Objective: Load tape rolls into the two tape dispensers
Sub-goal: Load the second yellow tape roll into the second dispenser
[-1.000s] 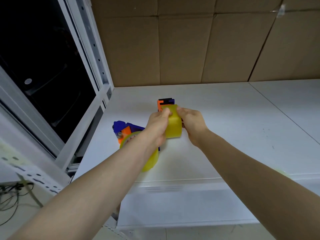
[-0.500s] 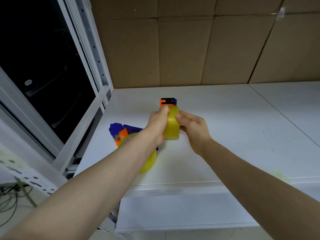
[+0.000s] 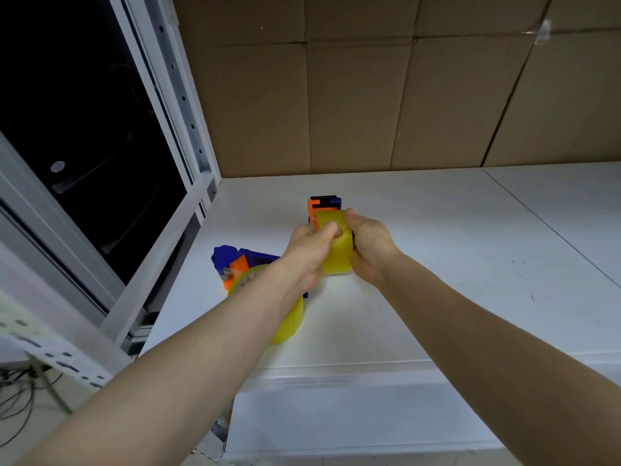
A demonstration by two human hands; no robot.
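A yellow tape roll stands on edge in an orange and blue tape dispenser near the middle of the white table. My left hand grips the roll's left side, thumb on top. My right hand holds its right side. Most of this dispenser is hidden behind the roll and my hands. A second blue and orange dispenser lies to the left with another yellow tape roll in it, partly hidden under my left forearm.
A cardboard wall runs behind the table. A white metal window frame with dark glass stands at the left. The table's front edge is near me, and cables hang low at the left.
My hands have shifted slightly on the roll, and the left thumb now presses on its top. The roll sits a little lower against the dispenser.
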